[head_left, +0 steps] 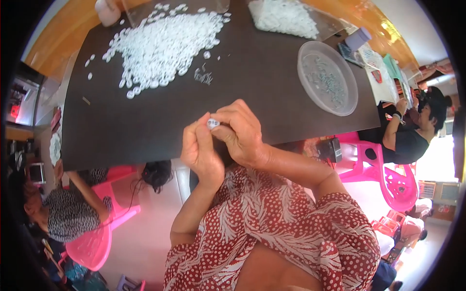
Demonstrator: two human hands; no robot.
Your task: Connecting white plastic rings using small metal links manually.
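Just over the near edge of the dark table (272, 77), both my hands meet at the fingertips around a small white oval plastic piece (212, 123) with dark holes or marks on its face. My left hand (201, 150) pinches it from the left between thumb and fingers. From the right, my right hand (241, 131) is closed on the same piece, its fingers curled. Whether a smaller part sits between the fingertips is hidden. Beyond my hands lies a wide heap of similar white oval pieces (165, 46), with a little cluster of thin metal bits (203, 76) beside it.
A round clear plastic tub (302, 77) holding small metal parts stands to the right. Behind it lies a clear bag of white pieces (284, 19), near a lilac-capped container (358, 39). People sit on pink chairs (92, 242) at left and right. A pale pink bottle (108, 12) stands far left.
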